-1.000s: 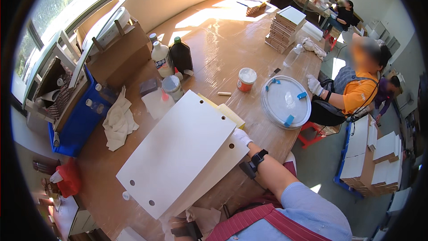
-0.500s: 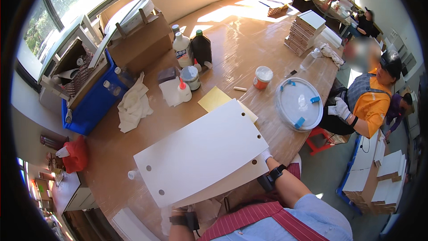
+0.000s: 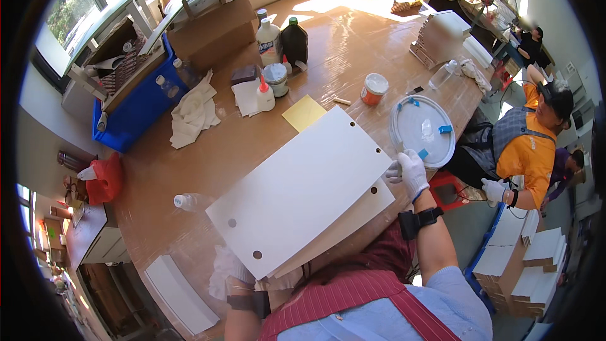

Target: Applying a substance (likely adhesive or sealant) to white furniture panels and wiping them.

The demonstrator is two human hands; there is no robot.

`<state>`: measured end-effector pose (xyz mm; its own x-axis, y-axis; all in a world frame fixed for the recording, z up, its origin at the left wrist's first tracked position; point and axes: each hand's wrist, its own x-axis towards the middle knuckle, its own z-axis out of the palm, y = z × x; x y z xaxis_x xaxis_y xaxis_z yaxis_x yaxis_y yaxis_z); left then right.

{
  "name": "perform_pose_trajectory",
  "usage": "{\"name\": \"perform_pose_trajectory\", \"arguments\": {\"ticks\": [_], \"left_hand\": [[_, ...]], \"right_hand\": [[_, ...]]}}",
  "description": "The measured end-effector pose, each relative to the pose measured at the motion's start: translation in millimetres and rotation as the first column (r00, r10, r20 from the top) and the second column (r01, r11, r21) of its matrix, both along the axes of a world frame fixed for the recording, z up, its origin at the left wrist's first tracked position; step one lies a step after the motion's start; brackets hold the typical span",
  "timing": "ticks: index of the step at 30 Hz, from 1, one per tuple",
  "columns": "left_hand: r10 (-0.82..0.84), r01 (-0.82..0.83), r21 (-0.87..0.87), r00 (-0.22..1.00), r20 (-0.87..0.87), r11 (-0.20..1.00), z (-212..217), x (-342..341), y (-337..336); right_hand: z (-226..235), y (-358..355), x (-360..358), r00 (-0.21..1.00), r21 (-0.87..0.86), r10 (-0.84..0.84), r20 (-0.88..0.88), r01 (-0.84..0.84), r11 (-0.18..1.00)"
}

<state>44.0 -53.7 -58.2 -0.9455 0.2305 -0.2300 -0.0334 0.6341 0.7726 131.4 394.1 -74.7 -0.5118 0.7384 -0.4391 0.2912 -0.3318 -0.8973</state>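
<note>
A large white panel (image 3: 303, 183) with a round dark hole near each corner lies over a second white panel (image 3: 377, 197), whose right corner and near edge stick out. My left hand (image 3: 237, 270), in a white glove, grips the upper panel's near left corner, its fingers mostly hidden. My right hand (image 3: 413, 173), also gloved, is just beyond the right edge of the panels, beside the round white lid (image 3: 435, 110). Its fingers are bent together round something small and greyish that I cannot make out. Blue pieces (image 3: 445, 129) sit on the lid.
A yellow sheet (image 3: 303, 113), a red-tipped glue bottle (image 3: 264, 96), jars and larger bottles (image 3: 294, 43) stand beyond the panels. Left are a cloth (image 3: 193, 112), a blue bin (image 3: 120, 120) and a clear bottle (image 3: 189, 202). A co-worker (image 3: 521, 145) is at the right.
My right hand has come out from beside the panels' right end and moved up toward the lid. The view has shifted, and more of the second panel's right corner shows.
</note>
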Motion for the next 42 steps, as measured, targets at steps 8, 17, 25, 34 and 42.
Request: {"name": "perform_pose_trajectory", "arguments": {"ticks": [8,17,25,34,42], "left_hand": [[0.192,-0.004,0.573,0.944,-0.269,0.819,80.9,-14.0,15.0],[-0.390,0.344,-0.202,0.663,-0.639,0.917,90.0,-12.7,29.0],[-0.242,0.266,-0.032,0.810,-0.534,0.963,99.0,14.4,52.8],[-0.259,0.295,-0.053,0.723,-0.641,0.954,88.1,13.7,35.0],[0.141,-0.003,0.586,0.971,-0.191,0.810,89.3,20.8,52.8]], "right_hand": [[136.9,-27.0,48.7,0.949,0.458,0.237,-0.207,-0.120,0.881],[166.3,-126.5,-19.9,0.880,0.923,0.470,0.066,-0.232,0.305],[97.7,-212.8,-67.0,0.875,0.944,0.353,0.331,-0.298,-0.145],[120.7,-142.7,-36.4,0.871,0.917,0.286,0.399,-0.382,-0.116],[163.7,-99.7,-27.9,0.965,0.958,0.257,0.042,-0.112,0.265]]}}
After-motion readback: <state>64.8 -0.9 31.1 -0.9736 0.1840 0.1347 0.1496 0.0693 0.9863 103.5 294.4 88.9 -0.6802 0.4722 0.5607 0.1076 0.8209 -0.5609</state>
